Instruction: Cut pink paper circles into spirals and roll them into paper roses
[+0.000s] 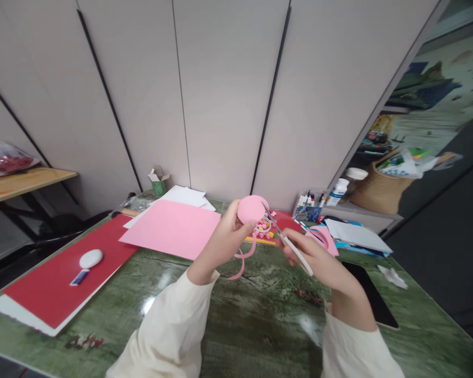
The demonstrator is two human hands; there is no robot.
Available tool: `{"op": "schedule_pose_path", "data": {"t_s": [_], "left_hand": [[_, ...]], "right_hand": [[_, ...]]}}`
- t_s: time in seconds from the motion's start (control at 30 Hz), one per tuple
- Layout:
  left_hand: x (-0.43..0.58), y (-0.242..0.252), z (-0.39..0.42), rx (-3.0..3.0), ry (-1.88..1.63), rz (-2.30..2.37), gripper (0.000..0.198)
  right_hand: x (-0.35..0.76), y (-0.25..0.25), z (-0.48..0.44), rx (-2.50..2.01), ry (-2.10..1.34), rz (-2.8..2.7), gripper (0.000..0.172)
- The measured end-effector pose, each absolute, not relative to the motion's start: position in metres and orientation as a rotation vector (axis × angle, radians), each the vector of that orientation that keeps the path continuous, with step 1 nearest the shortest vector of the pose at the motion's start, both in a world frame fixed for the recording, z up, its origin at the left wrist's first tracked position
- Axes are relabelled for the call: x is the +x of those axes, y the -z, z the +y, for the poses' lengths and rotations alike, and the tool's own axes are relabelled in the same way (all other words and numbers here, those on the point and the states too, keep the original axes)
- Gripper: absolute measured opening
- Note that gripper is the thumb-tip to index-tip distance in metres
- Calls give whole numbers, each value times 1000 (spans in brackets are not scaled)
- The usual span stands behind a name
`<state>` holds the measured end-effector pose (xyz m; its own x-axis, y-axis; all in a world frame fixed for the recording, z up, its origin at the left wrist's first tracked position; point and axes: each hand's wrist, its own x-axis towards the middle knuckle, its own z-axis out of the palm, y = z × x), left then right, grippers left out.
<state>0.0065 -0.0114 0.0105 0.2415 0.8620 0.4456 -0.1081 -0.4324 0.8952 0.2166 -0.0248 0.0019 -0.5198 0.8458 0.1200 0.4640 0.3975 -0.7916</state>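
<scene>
At frame centre the left hand point(224, 236) pinched a round pink paper disc point(251, 209), and the right hand point(315, 257) gripped white-handled metal scissors point(288, 242) at its edge. To the right, a clear plastic box point(306, 212) held markers point(309, 198), and a woven tan basket point(378, 195) held plastic packets point(404, 165).

We saw a pink paper disc point(251, 208), a pink sheet point(171, 229), a red sheet point(59, 281), and a green marbled bench point(260, 304).
</scene>
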Motion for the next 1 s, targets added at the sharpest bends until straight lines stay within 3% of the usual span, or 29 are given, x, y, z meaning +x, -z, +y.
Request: {"op": "schedule_pose_path", "data": {"t_s": [0.63, 1.0], "left_hand": [[3, -15, -15, 1638, -1284, 746, 27], [0, -16, -15, 1578, -1301, 677, 27]], "right_hand": [[214, -5, -26, -1099, -954, -2160, 17], [220, -6, -26, -1112, -970, -2167, 22]]}}
